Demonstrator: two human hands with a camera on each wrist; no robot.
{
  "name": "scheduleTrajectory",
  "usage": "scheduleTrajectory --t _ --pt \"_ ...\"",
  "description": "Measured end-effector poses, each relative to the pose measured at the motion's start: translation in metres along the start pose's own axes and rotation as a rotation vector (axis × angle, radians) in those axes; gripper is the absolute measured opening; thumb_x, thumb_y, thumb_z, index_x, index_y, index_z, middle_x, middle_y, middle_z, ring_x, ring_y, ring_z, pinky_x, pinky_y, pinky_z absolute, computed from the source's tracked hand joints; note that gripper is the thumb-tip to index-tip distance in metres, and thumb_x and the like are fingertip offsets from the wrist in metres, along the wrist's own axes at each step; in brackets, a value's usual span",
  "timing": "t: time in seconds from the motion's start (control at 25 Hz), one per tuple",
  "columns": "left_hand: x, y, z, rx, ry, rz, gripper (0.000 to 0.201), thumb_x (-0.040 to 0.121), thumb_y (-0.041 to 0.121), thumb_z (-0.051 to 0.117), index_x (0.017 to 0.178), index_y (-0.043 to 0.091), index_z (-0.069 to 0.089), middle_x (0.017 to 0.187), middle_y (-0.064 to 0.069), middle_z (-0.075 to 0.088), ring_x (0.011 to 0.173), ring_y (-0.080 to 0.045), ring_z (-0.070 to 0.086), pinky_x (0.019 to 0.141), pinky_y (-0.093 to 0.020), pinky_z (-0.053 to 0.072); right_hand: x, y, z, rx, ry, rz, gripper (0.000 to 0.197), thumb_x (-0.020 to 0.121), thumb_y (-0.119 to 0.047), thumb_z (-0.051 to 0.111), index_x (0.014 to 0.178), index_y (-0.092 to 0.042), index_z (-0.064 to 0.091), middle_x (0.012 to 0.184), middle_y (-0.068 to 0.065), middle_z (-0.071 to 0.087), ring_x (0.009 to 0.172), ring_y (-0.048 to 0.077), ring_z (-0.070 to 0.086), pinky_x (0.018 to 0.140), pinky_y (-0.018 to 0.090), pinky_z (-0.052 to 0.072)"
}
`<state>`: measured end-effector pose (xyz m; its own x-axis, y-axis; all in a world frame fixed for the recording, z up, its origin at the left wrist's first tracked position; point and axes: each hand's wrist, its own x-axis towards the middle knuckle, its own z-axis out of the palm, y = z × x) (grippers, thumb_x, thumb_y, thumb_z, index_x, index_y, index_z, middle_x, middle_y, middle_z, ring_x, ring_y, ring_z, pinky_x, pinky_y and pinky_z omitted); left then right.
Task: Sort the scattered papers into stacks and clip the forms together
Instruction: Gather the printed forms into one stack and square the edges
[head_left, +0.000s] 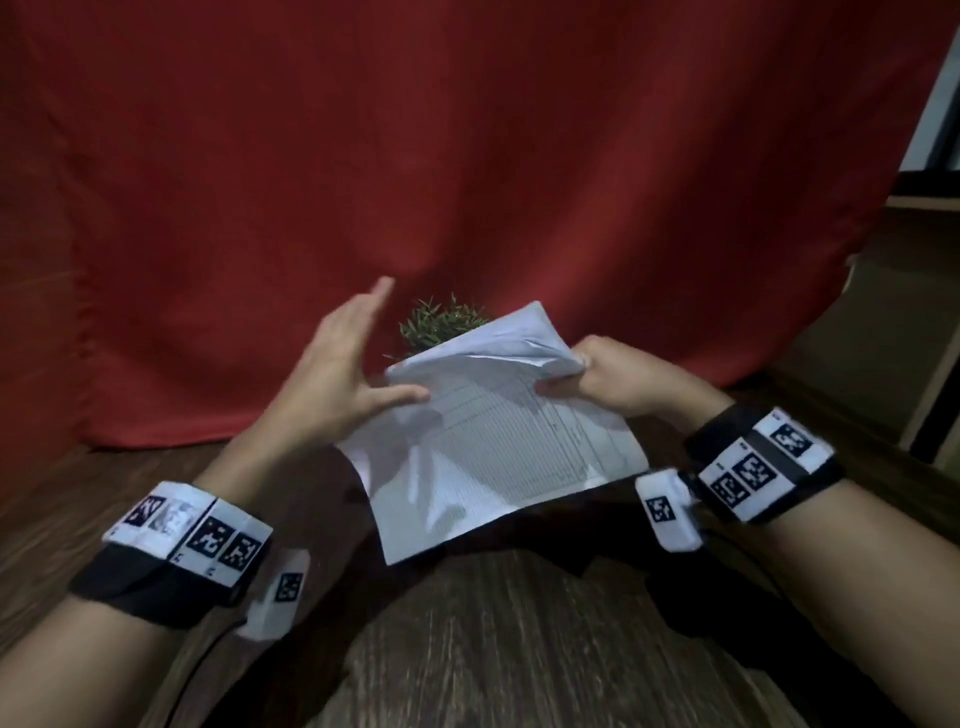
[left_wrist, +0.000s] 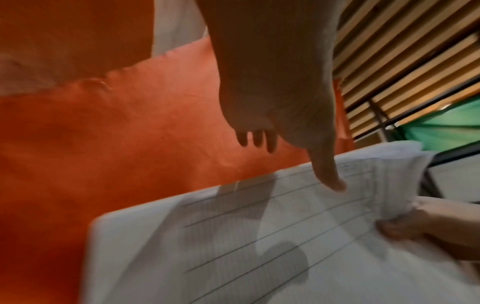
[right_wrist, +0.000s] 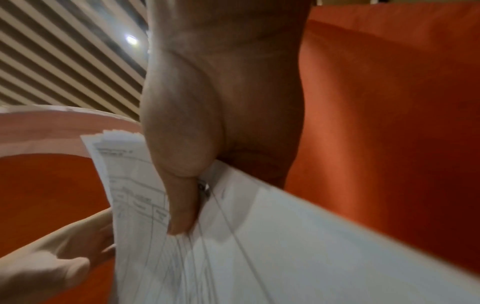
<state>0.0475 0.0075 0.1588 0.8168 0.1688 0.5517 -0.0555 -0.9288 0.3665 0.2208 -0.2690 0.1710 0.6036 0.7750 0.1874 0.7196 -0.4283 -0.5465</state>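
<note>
Right hand pinches the far right edge of the papers, held up over the wooden tabletop. Left hand open, thumb on the far left corner. Step looks like squaring the sheets; next: even the edges, then clip.

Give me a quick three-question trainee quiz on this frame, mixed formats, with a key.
1. True or false: the left hand grips the sheaf of forms in a closed fist.
2. Which hand pinches the forms? A) left B) right C) neither
3. Fill in: behind the forms, in front of the red cloth, stands a small green ____.

Key
1. False: its fingers are straight, only the thumb touching the top sheet.
2. B: the right hand pinches the far edge, thumb on top.
3. plant
</note>
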Motion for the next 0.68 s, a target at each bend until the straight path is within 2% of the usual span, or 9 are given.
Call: scheduleTrajectory --t 0.04,0.08,0.12,0.16,0.2,0.28,0.36,0.52,0.68 --pt "0.008 0.017 -0.007 -0.058 -0.149 0.070 0.101 0.077 0.053 0.091 0.163 0.039 0.039 0.162 0.006 0.051 0.146 -0.001 0.045 0.127 -0.034 0.036 0.003 -0.020 -0.010 -0.096 -0.034 -0.044 0.043 0.094 -0.030 0.076 0.059 -0.010 0.059 0.056 -0.012 0.049 0.049 0.001 0.043 0.055 0.027 0.036" --pt "0.014 0.028 -0.011 -0.167 -0.265 0.071 0.072 0.078 0.050 0.093 0.143 0.040 0.064 0.141 0.012 0.067 0.124 0.006 0.059 0.115 -0.028 0.049 0.004 -0.041 -0.019 -0.183 -0.067 -0.086 0.048 0.094 -0.031 0.075 0.056 -0.013 0.053 0.052 -0.012 0.044 0.047 0.003 0.040 0.051 0.024 0.032" --pt "0.018 0.034 -0.014 -0.306 -0.340 0.050 0.042 0.076 0.048 0.095 0.113 0.034 0.079 0.113 0.014 0.076 0.097 0.006 0.066 0.094 -0.026 0.058 0.003 -0.060 -0.027 -0.260 -0.088 -0.117 0.050 0.095 -0.032 0.074 0.054 -0.015 0.051 0.049 -0.012 0.043 0.045 0.004 0.040 0.049 0.022 0.030" --pt "0.021 0.036 -0.017 -0.438 -0.346 0.025 0.029 0.076 0.047 0.094 0.089 0.025 0.082 0.091 0.009 0.077 0.080 -0.001 0.065 0.077 -0.025 0.057 0.000 -0.076 -0.035 -0.311 -0.103 -0.138 0.048 0.095 -0.034 0.074 0.054 -0.018 0.053 0.048 -0.012 0.047 0.045 0.003 0.044 0.048 0.020 0.032" --pt "0.021 0.037 -0.020 -0.529 -0.316 -0.011 0.028 0.079 0.042 0.092 0.082 0.016 0.082 0.083 0.000 0.079 0.076 -0.009 0.067 0.072 -0.027 0.055 -0.005 -0.086 -0.043 -0.302 -0.112 -0.142 0.042 0.095 -0.036 0.074 0.058 -0.020 0.060 0.052 -0.012 0.056 0.047 0.001 0.050 0.049 0.018 0.038" --pt "0.014 0.036 -0.021 -0.677 -0.228 -0.080 0.026 0.085 0.026 0.088 0.090 0.001 0.083 0.092 -0.016 0.083 0.081 -0.021 0.075 0.073 -0.032 0.060 -0.017 -0.088 -0.054 -0.105 -0.115 -0.132 0.021 0.095 -0.034 0.075 0.077 -0.023 0.076 0.072 -0.009 0.076 0.062 -0.002 0.068 0.058 0.017 0.051" --pt "0.001 0.030 -0.017 -0.830 -0.144 -0.145 0.020 0.084 0.019 0.081 0.092 0.000 0.083 0.093 -0.015 0.083 0.080 -0.022 0.079 0.071 -0.030 0.064 -0.028 -0.070 -0.057 0.140 -0.089 -0.113 0.008 0.093 -0.025 0.076 0.094 -0.018 0.081 0.089 -0.002 0.082 0.078 0.009 0.078 0.067 0.018 0.058" --pt "-0.019 0.013 0.006 -1.012 -0.007 -0.260 0.020 0.087 0.020 0.074 0.097 0.008 0.086 0.111 -0.021 0.082 0.093 -0.030 0.081 0.081 -0.039 0.067 -0.031 -0.020 -0.015 0.757 0.066 -0.032 0.030 0.088 -0.019 0.070 0.115 -0.008 0.075 0.112 0.012 0.080 0.096 0.022 0.078 0.087 0.036 0.063" --pt "-0.031 0.017 0.033 -1.128 -0.018 -0.343 0.022 0.090 0.023 0.072 0.103 0.014 0.087 0.119 -0.021 0.080 0.103 -0.035 0.080 0.088 -0.046 0.068 -0.026 -0.014 0.036 1.115 0.315 -0.056 0.034 0.092 -0.021 0.066 0.122 -0.004 0.069 0.118 0.020 0.076 0.099 0.029 0.076 0.088 0.042 0.064"
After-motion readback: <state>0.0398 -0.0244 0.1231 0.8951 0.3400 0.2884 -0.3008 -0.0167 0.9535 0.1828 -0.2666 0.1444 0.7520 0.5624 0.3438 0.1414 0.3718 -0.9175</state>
